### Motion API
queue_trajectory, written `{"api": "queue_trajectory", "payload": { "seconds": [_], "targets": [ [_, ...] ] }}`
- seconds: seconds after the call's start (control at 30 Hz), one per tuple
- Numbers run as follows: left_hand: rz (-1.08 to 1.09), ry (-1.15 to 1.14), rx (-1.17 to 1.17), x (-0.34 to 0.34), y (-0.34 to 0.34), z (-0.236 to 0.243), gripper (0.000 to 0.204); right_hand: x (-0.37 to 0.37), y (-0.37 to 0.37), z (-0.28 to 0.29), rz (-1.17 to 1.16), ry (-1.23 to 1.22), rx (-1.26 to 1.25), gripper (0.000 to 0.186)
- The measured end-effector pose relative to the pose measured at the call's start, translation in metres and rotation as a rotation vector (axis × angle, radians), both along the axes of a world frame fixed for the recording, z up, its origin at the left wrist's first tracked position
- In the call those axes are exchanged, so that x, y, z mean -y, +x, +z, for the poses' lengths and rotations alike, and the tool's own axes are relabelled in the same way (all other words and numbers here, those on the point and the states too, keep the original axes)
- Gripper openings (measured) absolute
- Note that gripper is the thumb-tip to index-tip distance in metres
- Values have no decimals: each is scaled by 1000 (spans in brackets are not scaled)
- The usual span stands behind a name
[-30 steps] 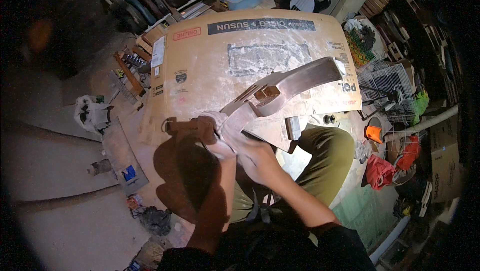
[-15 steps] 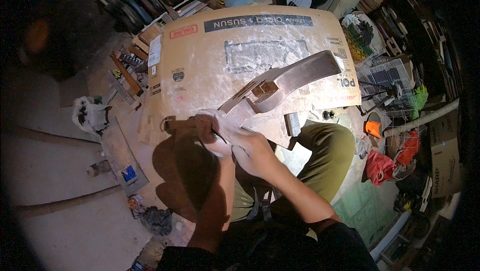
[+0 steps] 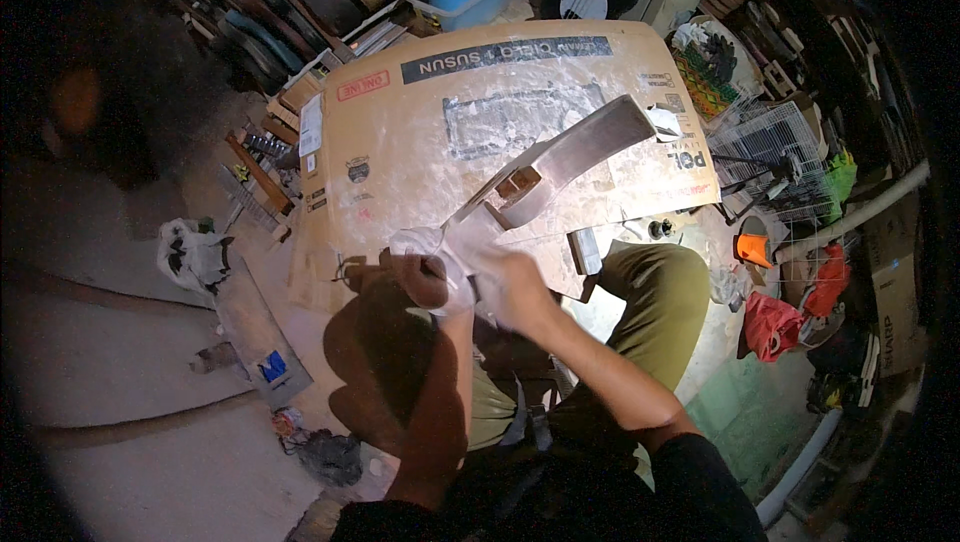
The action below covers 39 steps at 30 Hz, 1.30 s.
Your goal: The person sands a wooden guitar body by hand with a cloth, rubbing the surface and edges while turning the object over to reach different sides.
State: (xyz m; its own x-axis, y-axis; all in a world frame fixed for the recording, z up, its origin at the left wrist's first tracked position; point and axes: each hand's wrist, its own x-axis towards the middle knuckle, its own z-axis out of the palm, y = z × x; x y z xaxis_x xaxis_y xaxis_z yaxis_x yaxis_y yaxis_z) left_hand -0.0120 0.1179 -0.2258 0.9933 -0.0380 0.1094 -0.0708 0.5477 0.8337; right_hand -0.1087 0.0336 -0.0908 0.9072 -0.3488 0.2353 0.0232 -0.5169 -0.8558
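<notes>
A long, curved brown-grey piece (image 3: 595, 152) slants up and right over the cardboard, with a broad, smooth far end. Wood shows in a square socket (image 3: 518, 185) midway along it. Its narrower near end runs down to my hands. My left hand (image 3: 432, 277), whitish over the fingers and wrist, is closed round that end. Right beside it, my right hand (image 3: 512, 287) is curled against the piece's near end. Motion smears its fingers, so whatever they press or hold is hidden.
A large dusty cardboard sheet (image 3: 380, 142) lies in front of my knees. A small block (image 3: 585, 250) stands by my right knee. Wooden-handled tools (image 3: 260, 177) lie to the left. On the right are a wire rack (image 3: 775, 147), an orange object (image 3: 755, 249) and a red bag (image 3: 772, 327).
The curved piece has shifted slightly left in the picture as the whole view turned a little. My right hand has blurred with motion beside the left, which keeps its grip.
</notes>
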Motion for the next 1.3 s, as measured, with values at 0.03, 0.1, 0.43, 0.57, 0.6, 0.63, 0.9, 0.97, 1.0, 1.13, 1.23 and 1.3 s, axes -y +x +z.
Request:
{"api": "queue_trajectory", "payload": {
  "seconds": [0.03, 0.1, 0.43, 0.57, 0.6, 0.63, 0.9, 0.97, 1.0, 1.13, 1.23, 1.3],
  "targets": [
    [1, 4, 2, -2, 0, 0, 17, -9, -1, 4, 7, 33, -11, 52],
    [2, 14, 5, -1, -1, 2, 16, -4, -4, 14, 39, 44, 84, 52],
    [390, 566, 330, 19, 6, 35, 13, 34, 2, -2, -45, -476, -281, 50],
    [166, 348, 65, 24, 38, 83, 13, 28, -30, 47, -88, -354, -220, 50],
    [151, 429, 149, 27, 41, 96, 14, 36, -43, 44, -112, -258, -173, 52],
    [139, 509, 234, 31, 44, 108, 15, 49, -55, 37, -115, -249, -187, 52],
    [19, 1138, 683, 4, 74, 151, 29, 85, -80, -11, -146, -20, -273, 47],
    [-167, 1394, 728, 3, 69, 173, 40, 89, -78, -24, -145, -24, -199, 47],
    [-242, 1448, 751, 5, 69, 182, 43, 91, -79, -25, -139, -32, -204, 46],
    [-374, 1586, 982, -11, 96, 189, 46, 84, -73, -34, -103, -12, -234, 43],
    [-437, 1543, 1093, -13, 107, 181, 47, 82, -71, -38, -104, 2, -231, 39],
    [-477, 1483, 1012, -8, 105, 179, 49, 85, -73, -36, -123, -1, -220, 36]
  ]
}}
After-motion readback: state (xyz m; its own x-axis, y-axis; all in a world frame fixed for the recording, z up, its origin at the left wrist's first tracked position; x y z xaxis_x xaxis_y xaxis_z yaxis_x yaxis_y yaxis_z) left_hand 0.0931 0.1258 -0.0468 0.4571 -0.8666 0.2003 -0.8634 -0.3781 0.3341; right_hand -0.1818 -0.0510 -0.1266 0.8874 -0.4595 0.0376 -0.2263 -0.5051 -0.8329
